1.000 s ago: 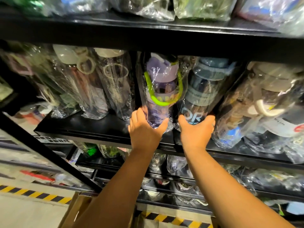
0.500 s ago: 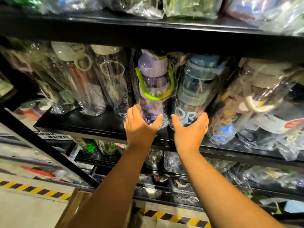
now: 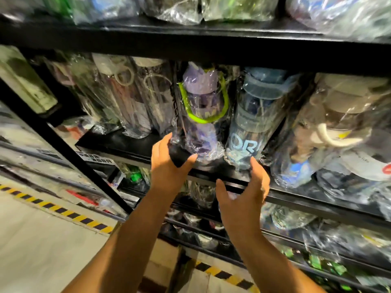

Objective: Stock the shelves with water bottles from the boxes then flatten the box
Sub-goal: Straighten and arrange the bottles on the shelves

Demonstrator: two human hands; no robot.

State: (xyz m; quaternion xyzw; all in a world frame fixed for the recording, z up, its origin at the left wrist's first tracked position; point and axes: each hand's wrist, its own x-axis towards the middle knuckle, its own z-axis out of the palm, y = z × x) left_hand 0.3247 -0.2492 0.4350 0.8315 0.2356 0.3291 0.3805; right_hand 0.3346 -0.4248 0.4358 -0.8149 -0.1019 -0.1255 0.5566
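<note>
The purple bottle (image 3: pixel 203 115) with the lime-green carry loop and the blue bottle (image 3: pixel 254 123) beside it stand side by side at the centre of the frame. Both are on the black shelf (image 3: pixel 118 142), their bases close to its front edge and each sealed in a loose, crinkled clear bag. They look like empty hard-plastic bottles, so probably light and stiff. The bag is the awkward part: it is slick, it gathers in folds at the base, and it would likely slide over the bottle under a light pinch. The safer hold is low on the body with fingers and thumb spread wide around it, squeezing through the film onto the hard wall. The bag and the green loop are poorer holds. Being tall and narrow, they could tip if pushed high up.

The left grip (image 3: pixel 167 168) is released, fingers and thumb spread in a wide C at the foot of the purple bottle. The fingertips are against the bag, with dark shelf showing in the gap. The right grip (image 3: pixel 243 197), lower centre, is also released and loosely curved. Its longest fingertips reach the bunched film under the blue bottle, and the thumb is clear of it.
</note>
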